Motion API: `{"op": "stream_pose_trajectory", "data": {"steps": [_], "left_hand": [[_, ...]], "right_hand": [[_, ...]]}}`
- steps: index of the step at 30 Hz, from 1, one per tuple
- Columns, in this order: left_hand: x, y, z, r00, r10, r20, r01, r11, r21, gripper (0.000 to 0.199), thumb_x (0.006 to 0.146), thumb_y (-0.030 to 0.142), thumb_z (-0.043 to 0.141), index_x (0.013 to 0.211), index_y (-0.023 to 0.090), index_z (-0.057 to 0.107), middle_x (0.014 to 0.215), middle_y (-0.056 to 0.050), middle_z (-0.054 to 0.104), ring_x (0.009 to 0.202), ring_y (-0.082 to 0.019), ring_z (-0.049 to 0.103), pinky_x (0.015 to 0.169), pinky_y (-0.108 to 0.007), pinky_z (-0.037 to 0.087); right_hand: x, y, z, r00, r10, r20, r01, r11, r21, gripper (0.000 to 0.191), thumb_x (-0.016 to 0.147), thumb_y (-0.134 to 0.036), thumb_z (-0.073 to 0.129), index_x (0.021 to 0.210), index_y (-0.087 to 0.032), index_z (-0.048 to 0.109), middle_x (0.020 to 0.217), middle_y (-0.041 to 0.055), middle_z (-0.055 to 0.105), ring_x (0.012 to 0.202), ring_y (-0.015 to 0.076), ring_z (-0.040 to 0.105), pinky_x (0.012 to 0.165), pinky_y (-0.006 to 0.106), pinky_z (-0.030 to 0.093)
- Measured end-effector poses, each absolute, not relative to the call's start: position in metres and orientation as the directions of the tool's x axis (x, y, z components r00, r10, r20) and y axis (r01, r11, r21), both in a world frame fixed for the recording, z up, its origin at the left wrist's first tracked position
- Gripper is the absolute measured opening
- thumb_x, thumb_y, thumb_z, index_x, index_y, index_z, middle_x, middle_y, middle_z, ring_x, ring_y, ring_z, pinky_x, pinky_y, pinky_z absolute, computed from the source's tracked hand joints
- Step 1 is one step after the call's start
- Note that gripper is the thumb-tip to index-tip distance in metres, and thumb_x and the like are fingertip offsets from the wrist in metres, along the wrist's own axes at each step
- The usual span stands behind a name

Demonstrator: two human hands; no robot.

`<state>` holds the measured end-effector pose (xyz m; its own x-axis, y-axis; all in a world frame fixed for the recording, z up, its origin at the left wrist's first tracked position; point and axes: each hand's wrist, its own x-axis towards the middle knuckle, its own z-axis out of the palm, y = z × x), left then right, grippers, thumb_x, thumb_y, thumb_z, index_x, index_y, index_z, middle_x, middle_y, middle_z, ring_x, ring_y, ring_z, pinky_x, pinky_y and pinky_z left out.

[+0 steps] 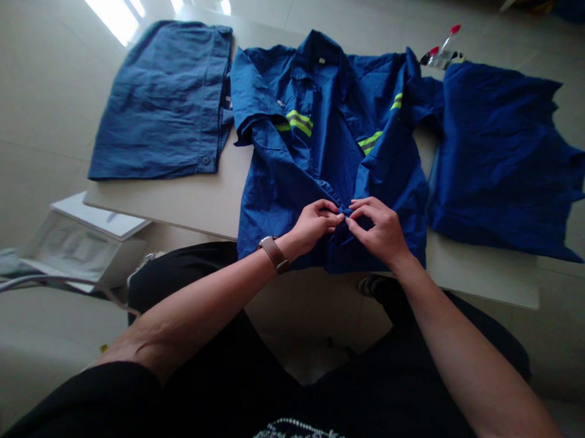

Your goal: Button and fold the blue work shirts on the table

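Observation:
A blue work jacket (280,180) with yellow-green reflective stripes lies face up, its collar pointing away from me and its upper front partly open. Near the lower middle of its front edges, my left hand (319,222) pinches the cloth, a watch on its wrist. My right hand (379,229) pinches the same spot from the other side, the fingertips of both hands almost touching. A button shows on the jacket just above my left hand. Whatever small part lies between the fingertips is hidden.
Folded blue clothing (164,108) lies left of the jacket, and more blue cloth (503,157) lies at the right, overhanging the pale table (491,272). Bottles with red caps (445,47) stand behind. A white box (88,240) is at the lower left.

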<state>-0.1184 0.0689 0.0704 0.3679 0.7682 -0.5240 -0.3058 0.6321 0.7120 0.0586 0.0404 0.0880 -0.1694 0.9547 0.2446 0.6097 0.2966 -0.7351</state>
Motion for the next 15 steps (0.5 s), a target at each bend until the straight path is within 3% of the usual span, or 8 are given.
{"op": "stream_pose_trajectory", "data": {"steps": [9, 15], "left_hand": [[-0.1173, 0.0698, 0.064, 0.451, 0.809, -0.377, -0.29, 0.532, 0.796, 0.038, 0.069, 0.004, 0.082, 0.093, 0.016, 0.055, 0.073, 0.003, 0.069, 0.069, -0.009, 0.066, 0.073, -0.023, 0.048], [-0.1178, 0.0767, 0.0654, 0.485, 0.803, -0.345, -0.231, 0.498, 0.836, 0.041, 0.065, 0.001, 0.081, 0.092, 0.016, 0.055, 0.07, 0.005, 0.067, 0.065, -0.008, 0.065, 0.069, -0.021, 0.048]], "right_hand": [[0.0568, 0.0425, 0.0874, 0.002, 0.99, 0.138, 0.515, 0.118, -0.849, 0.015, 0.084, -0.027, 0.072, 0.07, -0.023, 0.067, 0.096, 0.0045, 0.074, 0.096, 0.0247, 0.071, 0.092, 0.044, 0.053], [0.0593, 0.0443, 0.0829, 0.086, 0.996, 0.025, 0.428, -0.014, -0.904, 0.018, 0.08, -0.029, 0.072, 0.065, -0.023, 0.065, 0.092, 0.0037, 0.072, 0.094, 0.0237, 0.069, 0.089, 0.041, 0.052]]}}
